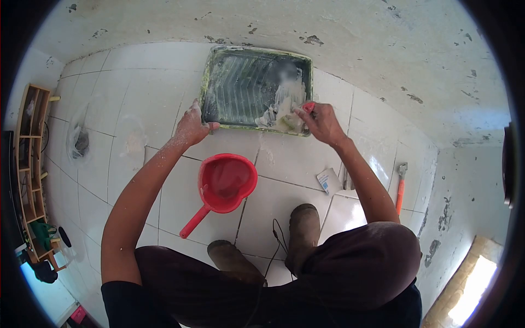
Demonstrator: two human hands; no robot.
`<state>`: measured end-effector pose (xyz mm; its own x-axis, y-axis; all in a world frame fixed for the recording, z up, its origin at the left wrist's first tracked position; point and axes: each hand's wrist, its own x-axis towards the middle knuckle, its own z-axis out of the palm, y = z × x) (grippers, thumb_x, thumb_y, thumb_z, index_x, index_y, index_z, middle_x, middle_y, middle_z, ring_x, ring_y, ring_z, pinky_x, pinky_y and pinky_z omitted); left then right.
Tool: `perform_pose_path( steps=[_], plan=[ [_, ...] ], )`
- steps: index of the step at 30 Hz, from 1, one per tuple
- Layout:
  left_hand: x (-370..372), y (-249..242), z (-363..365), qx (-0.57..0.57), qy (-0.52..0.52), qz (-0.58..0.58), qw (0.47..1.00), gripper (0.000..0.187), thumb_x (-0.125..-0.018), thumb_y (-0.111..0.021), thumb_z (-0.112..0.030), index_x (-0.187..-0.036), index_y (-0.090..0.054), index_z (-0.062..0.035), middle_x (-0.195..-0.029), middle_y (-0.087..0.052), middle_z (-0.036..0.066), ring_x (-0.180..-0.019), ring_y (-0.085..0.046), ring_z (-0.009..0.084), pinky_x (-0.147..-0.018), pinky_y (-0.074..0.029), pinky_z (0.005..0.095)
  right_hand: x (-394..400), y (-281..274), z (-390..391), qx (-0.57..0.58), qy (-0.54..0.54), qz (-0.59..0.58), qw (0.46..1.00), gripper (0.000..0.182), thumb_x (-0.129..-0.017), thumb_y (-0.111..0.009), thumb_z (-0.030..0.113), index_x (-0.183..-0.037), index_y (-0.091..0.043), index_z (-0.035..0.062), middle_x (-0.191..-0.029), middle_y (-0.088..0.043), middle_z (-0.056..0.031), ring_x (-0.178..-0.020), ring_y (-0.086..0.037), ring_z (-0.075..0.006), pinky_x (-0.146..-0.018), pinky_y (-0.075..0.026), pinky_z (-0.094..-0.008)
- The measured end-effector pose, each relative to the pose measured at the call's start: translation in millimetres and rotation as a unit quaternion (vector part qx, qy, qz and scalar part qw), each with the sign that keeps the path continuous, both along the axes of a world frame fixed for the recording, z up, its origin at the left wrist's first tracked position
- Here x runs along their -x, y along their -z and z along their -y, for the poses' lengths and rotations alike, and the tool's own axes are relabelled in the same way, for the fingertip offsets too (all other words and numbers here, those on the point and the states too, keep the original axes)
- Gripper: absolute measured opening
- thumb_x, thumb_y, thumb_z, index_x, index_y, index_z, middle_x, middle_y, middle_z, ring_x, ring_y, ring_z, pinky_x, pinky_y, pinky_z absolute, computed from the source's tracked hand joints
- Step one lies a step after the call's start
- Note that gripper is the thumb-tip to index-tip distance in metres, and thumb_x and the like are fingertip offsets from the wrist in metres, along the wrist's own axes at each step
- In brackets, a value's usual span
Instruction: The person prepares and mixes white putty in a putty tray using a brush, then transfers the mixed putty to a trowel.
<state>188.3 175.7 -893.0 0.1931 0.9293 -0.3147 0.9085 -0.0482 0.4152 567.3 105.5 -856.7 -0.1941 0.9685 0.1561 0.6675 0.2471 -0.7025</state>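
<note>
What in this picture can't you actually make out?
All in the head view:
- The far end of the red-handled tool: white paste and the right hand obscure it.
- The dark green ridged tray's floor beneath that paste: covered.
- Print on the small white-and-blue card or packet: too small.
- The dark object on the right: cut off by the lens's black edge.

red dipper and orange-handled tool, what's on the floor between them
In the head view, a white-and-blue packet and a partly hidden object lie between the red dipper and the orange-handled tool.
</note>
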Motion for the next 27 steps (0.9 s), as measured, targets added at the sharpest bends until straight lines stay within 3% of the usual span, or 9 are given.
perform_pose_path(
  steps=[4,8,13,18,21,23,25,26,27],
  plan=[
    [2.3,5.9,0.4,-0.014,0.007,0.002,1.000,0.101,-0.081,-0.088,-0.034,-0.154,-0.030,0.0064,-0.138,-0.060,0.030,-0.131,-0.058,0.0415,-0.110,-0.047,0.0470,-5.1,-17.3,-5.4,0.024,0.028,0.011,0.999,0.029,-0.100,-0.067,0.019,-0.086,-0.067,-0.0063,-0.064,-0.057,-0.0249,-0.054,-0.052,-0.0373,-0.058,-0.046,-0.0434],
    [-2.6,0.6,0.2,-0.011,-0.006,-0.012,1.000,0.101,-0.082,-0.088,-0.033,-0.154,-0.030,0.0070,-0.138,-0.060,0.030,-0.132,-0.058,0.0413,-0.110,-0.047,0.0468,-1.8,2.6,-1.6,-0.017,-0.006,-0.031,0.999,0.028,-0.100,-0.067,0.019,-0.087,-0.067,-0.0061,-0.064,-0.058,-0.0235,-0.053,-0.052,-0.0363,-0.057,-0.046,-0.0426],
    [-0.6,0.2,-0.6,-0.001,0.007,-0.013,1.000,0.104,-0.081,-0.088,-0.035,-0.155,-0.028,0.0086,-0.136,-0.061,0.031,-0.129,-0.060,0.0419,-0.110,-0.048,0.0472,-12.5,-8.4,-7.6,0.014,0.012,0.007,1.000,0.027,-0.100,-0.067,0.018,-0.087,-0.065,-0.0054,-0.063,-0.057,-0.0233,-0.055,-0.052,-0.0360,-0.058,-0.046,-0.0415],
    [-2.8,1.6,0.7,-0.024,0.004,-0.016,1.000,0.101,-0.081,-0.088,-0.033,-0.154,-0.030,0.0062,-0.133,-0.063,0.030,-0.127,-0.061,0.0422,-0.109,-0.048,0.0472,-5.9,-0.2,-15.0,-0.088,0.010,0.013,0.996,0.025,-0.100,-0.065,0.018,-0.088,-0.065,-0.0040,-0.071,-0.061,-0.0254,-0.063,-0.060,-0.0425,-0.060,-0.048,-0.0467],
    [0.3,6.1,-0.5,-0.028,0.007,-0.010,1.000,0.098,-0.081,-0.088,-0.032,-0.153,-0.032,0.0053,-0.133,-0.064,0.030,-0.127,-0.061,0.0421,-0.109,-0.048,0.0472,-0.1,7.7,-6.2,-0.102,0.003,0.089,0.991,0.023,-0.100,-0.064,0.017,-0.089,-0.065,-0.0027,-0.076,-0.063,-0.0266,-0.070,-0.063,-0.0459,-0.062,-0.049,-0.0498],
    [1.5,6.1,-2.4,-0.019,0.006,-0.003,1.000,0.097,-0.081,-0.088,-0.032,-0.153,-0.033,0.0048,-0.133,-0.064,0.030,-0.128,-0.061,0.0420,-0.108,-0.048,0.0473,8.2,4.6,5.6,-0.041,-0.016,0.055,0.998,0.022,-0.100,-0.063,0.016,-0.089,-0.064,-0.0019,-0.077,-0.064,-0.0268,-0.072,-0.064,-0.0466,-0.064,-0.050,-0.0509],
    [1.6,2.3,-5.1,0.010,0.026,-0.011,1.000,0.117,-0.079,-0.089,-0.044,-0.156,-0.022,0.0138,-0.138,-0.058,0.035,-0.130,-0.059,0.0436,-0.109,-0.049,0.0471,7.8,-9.4,7.8,-0.037,-0.033,0.043,0.998,0.023,-0.100,-0.063,0.016,-0.086,-0.063,-0.0024,-0.076,-0.064,-0.0272,-0.071,-0.063,-0.0467,-0.065,-0.050,-0.0507],
    [1.5,1.3,-4.3,0.010,0.027,-0.012,1.000,0.117,-0.079,-0.089,-0.044,-0.156,-0.022,0.0138,-0.138,-0.058,0.035,-0.130,-0.059,0.0436,-0.109,-0.049,0.0471,8.4,-23.9,8.4,-0.003,-0.012,0.027,1.000,0.023,-0.100,-0.063,0.015,-0.086,-0.062,-0.0028,-0.074,-0.063,-0.0272,-0.071,-0.063,-0.0469,-0.065,-0.050,-0.0509],
    [1.4,0.4,-3.9,-0.003,0.019,-0.005,1.000,0.105,-0.080,-0.088,-0.037,-0.153,-0.029,0.0091,-0.135,-0.061,0.032,-0.129,-0.060,0.0425,-0.108,-0.049,0.0474,8.5,-30.8,8.3,0.031,0.009,0.012,0.999,0.023,-0.100,-0.063,0.015,-0.085,-0.062,-0.0033,-0.073,-0.062,-0.0272,-0.070,-0.063,-0.0471,-0.065,-0.050,-0.0512]
  ],
)
